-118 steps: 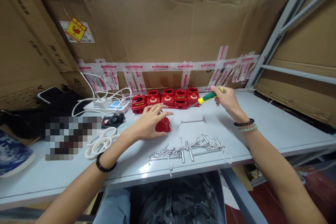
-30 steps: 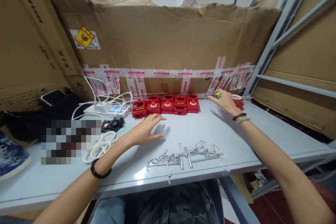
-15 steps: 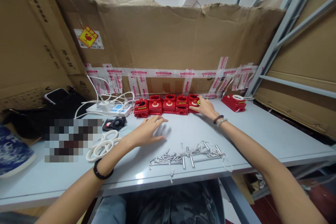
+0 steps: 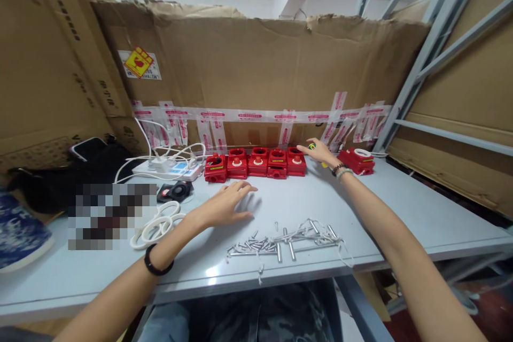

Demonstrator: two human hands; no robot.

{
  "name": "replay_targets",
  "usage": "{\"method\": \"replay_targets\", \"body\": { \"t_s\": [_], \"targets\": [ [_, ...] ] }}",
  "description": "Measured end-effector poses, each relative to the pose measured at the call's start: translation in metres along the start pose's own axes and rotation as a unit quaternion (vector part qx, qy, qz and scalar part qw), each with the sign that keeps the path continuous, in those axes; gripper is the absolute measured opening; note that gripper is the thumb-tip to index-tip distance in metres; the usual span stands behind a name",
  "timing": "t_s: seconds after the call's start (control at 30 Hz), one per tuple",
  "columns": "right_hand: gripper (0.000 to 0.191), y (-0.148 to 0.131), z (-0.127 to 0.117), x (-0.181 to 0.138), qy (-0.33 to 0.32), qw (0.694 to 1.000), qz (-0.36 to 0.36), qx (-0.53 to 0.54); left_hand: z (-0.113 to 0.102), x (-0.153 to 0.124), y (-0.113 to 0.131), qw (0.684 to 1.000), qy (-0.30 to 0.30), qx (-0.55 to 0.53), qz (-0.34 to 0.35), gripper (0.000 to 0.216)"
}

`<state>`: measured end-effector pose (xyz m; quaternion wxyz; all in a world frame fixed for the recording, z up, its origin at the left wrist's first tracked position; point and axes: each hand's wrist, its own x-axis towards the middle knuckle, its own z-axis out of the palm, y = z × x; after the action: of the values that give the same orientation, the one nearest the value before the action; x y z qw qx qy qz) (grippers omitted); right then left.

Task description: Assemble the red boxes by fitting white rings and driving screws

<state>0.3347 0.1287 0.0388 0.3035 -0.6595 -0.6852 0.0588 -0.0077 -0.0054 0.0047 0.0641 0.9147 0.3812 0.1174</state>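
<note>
My left hand [image 4: 230, 203] hovers over or rests on the white table, fingers apart, with nothing in it. My right hand [image 4: 318, 152] is at the right end of a row of red housings [image 4: 257, 163] with round openings. A finger tip reaches the edge of the rightmost red housing [image 4: 296, 162]; whether it touches cannot be told. Within that hand sits a small green, yellow and black object [image 4: 312, 146], partly hidden by the fingers. In front lie loose screws [image 4: 260, 246] and metal rods [image 4: 292, 250] tangled with white string.
Another red housing with a white ring [image 4: 356, 161] stands farther right. White rings [image 4: 158, 228], a black round part [image 4: 176, 191] and a power strip with cables [image 4: 168, 170] lie left. A cardboard wall [image 4: 256, 64] closes off the back; a metal frame [image 4: 417, 75] rises at right.
My right hand has shifted right, off the top of the rightmost red housing, and the green-yellow object has moved with it. My left hand stays nearly in place.
</note>
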Motion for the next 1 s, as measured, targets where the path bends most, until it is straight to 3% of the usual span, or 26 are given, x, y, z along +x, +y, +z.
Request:
{"method": "replay_targets", "body": {
  "t_s": [0.13,0.27,0.57,0.67,0.8,0.9,1.0],
  "targets": [
    [0.058,-0.001,0.016,0.023,-0.039,0.998,0.013,0.045,0.002,-0.001,-0.002,1.000,0.004,-0.001,-0.001,0.056],
    [0.055,-0.002,0.019,0.024,-0.100,0.992,0.023,0.073,0.002,-0.002,-0.003,1.000,0.016,-0.002,0.004,0.055],
    [0.053,-0.003,-0.032,-0.037,-0.189,0.981,0.012,0.045,-0.004,-0.001,0.004,1.000,0.015,0.005,0.000,0.054],
    [0.056,-0.019,-0.031,-0.064,-0.203,0.979,0.003,0.002,-0.006,-0.001,0.009,0.999,0.035,-0.004,-0.002,0.054],
    [0.049,-0.057,-0.010,-0.096,-0.125,0.986,-0.084,-0.076,-0.007,0.000,0.016,0.997,0.056,-0.054,0.004,0.063],
    [0.045,-0.085,0.004,-0.115,-0.118,0.980,-0.154,-0.038,-0.004,0.001,0.018,0.995,0.062,-0.080,-0.006,0.073],
    [0.049,-0.099,0.006,-0.124,-0.156,0.970,-0.188,0.014,0.000,0.003,0.016,0.995,0.058,-0.079,-0.037,0.085]
  ]
}}
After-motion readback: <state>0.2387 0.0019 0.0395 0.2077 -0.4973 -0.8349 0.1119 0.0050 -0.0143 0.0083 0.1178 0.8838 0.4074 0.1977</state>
